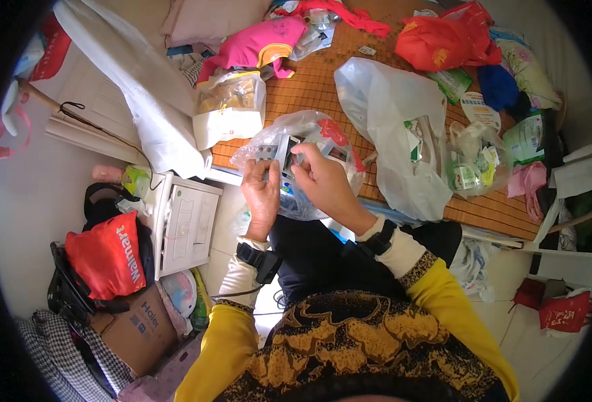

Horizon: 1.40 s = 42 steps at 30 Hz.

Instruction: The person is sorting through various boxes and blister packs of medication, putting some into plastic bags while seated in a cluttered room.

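Both my hands are raised at the near edge of a bed covered with a brown woven mat. My left hand grips a blister pack of pills between fingers and thumb. A small open carton, pale outside and dark inside, stands between my hands. My right hand has its bent thumb and forefinger at the carton's right side; whether they pinch it is hard to tell. Beneath both hands lies an open clear plastic bag with red print and packets in it.
A large white plastic bag and a clear bag of packets lie to the right. A food pouch and pink garment lie to the left. A white cabinet stands beside the bed, near a red bag.
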Available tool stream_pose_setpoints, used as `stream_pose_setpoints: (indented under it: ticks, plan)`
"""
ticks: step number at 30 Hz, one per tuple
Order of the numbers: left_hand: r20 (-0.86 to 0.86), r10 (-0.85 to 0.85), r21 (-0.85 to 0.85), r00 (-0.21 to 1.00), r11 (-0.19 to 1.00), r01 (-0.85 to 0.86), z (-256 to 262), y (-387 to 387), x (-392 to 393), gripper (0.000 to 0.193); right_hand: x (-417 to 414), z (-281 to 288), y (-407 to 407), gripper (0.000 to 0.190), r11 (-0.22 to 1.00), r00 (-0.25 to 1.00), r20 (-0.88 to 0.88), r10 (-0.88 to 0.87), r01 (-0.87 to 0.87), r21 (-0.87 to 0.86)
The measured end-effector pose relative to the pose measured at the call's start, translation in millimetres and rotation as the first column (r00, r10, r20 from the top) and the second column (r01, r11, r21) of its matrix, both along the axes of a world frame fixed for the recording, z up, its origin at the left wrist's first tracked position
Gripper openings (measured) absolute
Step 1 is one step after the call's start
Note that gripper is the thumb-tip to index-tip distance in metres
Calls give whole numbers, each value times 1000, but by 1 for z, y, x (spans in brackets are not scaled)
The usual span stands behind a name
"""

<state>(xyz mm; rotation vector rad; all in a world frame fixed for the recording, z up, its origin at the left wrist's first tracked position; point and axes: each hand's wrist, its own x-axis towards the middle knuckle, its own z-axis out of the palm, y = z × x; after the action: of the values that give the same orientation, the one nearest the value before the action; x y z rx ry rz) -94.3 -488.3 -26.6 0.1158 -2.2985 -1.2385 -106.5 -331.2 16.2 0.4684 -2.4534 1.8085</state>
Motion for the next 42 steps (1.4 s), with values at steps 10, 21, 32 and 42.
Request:
stream_pose_setpoints:
  ticks: [10, 21, 32, 42]
  plan:
    - [59, -9, 28, 998, 1000, 7, -4, 0, 1, 9, -23, -45, -3, 27, 995, 1000, 11, -20, 19, 97]
    - [36, -43, 6, 998, 999, 43, -7, 4, 2, 10, -39, -74, -5, 29, 930, 977, 10, -212, 199, 308]
    - [-27, -179, 20, 983, 983, 180, 11, 14, 12, 23, -18, -82, 14, 29, 985, 962, 245, -120, 146, -90]
    - [-65, -345, 825, 936, 509, 245, 8, 52, 11, 62, 15, -32, 38, 21, 931, 902, 420, 99, 65, -359]
